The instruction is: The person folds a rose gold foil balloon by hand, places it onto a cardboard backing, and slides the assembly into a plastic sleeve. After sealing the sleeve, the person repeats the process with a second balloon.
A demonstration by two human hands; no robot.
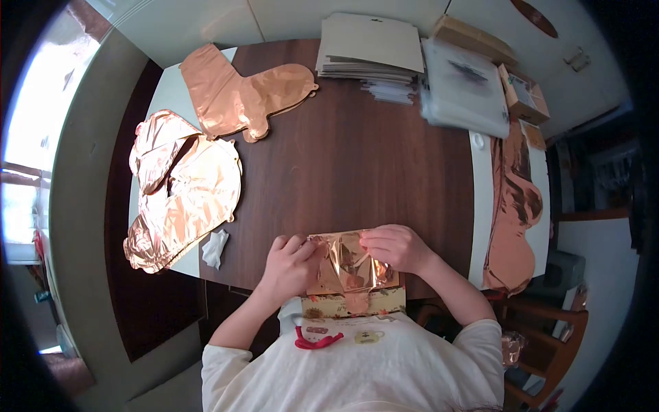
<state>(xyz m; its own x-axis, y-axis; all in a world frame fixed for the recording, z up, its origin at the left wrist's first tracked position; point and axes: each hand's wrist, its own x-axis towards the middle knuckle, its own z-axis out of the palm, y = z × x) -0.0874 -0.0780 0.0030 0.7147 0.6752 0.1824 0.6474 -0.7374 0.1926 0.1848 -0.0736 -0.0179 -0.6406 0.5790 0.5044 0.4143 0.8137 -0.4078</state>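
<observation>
A shiny rose-gold foil balloon, partly folded, lies at the table's front edge close to my body. My left hand has its fingers curled closed on the foil's upper left side. At the upper right edge, my right hand pinches the same foil between thumb and fingers. A patterned strip with leaf prints shows below the foil, against my white shirt. What the foil's underside rests on is hidden.
Flat rose-gold foil balloons lie at the left, the upper left and along the right edge. A crumpled white tissue is near my left arm. Cardboard sheets, clear plastic bags and a small box stand at the back.
</observation>
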